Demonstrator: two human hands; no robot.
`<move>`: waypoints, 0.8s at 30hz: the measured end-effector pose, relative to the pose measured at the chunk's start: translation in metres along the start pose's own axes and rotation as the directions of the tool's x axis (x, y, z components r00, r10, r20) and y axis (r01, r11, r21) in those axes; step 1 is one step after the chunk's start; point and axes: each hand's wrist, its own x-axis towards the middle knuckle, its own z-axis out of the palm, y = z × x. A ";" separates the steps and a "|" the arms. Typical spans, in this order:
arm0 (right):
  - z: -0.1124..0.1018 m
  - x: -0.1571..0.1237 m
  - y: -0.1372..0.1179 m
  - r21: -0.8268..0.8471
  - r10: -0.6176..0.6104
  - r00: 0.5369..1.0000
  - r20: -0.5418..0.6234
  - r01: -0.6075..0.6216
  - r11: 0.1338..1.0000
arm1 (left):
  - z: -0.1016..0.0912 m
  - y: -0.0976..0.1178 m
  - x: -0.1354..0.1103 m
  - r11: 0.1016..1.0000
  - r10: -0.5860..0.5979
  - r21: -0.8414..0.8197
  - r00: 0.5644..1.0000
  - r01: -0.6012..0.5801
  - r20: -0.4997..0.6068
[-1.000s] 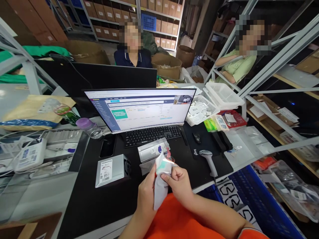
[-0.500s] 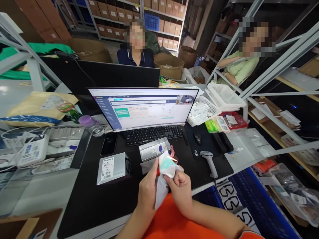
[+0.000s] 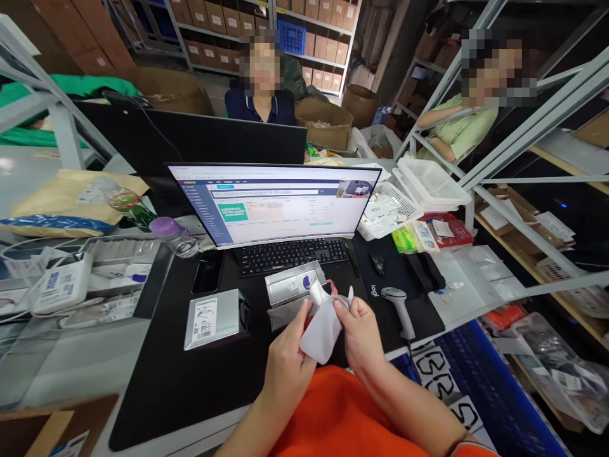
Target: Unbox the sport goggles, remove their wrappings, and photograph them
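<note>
Both my hands hold a small white pouch (image 3: 323, 330) above the front of the black desk (image 3: 162, 381). My left hand (image 3: 288, 362) grips its left edge, fingers closed. On the right, my right hand (image 3: 361, 333) pinches its top edge. Something red shows behind the pouch. Just beyond the pouch lies a silver box (image 3: 295, 284) with a label, in front of the keyboard (image 3: 291, 254). A second silver box (image 3: 214, 320) lies to the left.
A monitor (image 3: 273, 203) stands behind the keyboard. A mouse (image 3: 377, 263) and a barcode scanner (image 3: 397, 308) lie to the right, near white baskets (image 3: 428, 184). A phone (image 3: 205, 276) and a bottle (image 3: 174, 236) lie to the left. Two people sit beyond the desk.
The pouch has been turned and flattened: its folded top with the green print no longer shows, and my right hand has shifted to its top edge.
</note>
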 end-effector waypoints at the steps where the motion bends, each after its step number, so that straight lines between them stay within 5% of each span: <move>1: 0.002 -0.008 0.006 -0.070 -0.038 0.999 0.004 0.038 0.997 | 0.001 -0.002 0.000 1.000 -0.011 0.025 1.000 0.012 -0.015; 6: 0.004 -0.032 0.022 -0.333 -0.135 0.986 0.100 0.161 0.929 | 0.004 -0.007 -0.002 0.991 -0.114 0.060 0.992 0.117 -0.049; 10: -0.008 -0.012 0.010 -0.265 0.001 0.975 0.222 0.059 0.962 | -0.002 -0.004 0.004 0.978 -0.204 -0.044 0.978 0.206 0.042; 16: -0.073 0.035 0.003 -0.386 -0.020 0.992 0.128 0.068 0.920 | -0.042 -0.003 0.027 0.856 -0.468 -0.186 0.875 0.483 0.119; 20: -0.128 0.057 0.026 -0.672 -0.112 0.986 0.124 0.167 0.721 | -0.070 0.001 0.033 0.901 -0.398 -0.139 0.910 0.411 0.115; 24: -0.155 0.066 0.050 -0.857 -0.199 0.927 0.319 0.371 0.356 | -0.083 0.008 0.033 0.941 -0.310 -0.119 0.948 0.317 0.077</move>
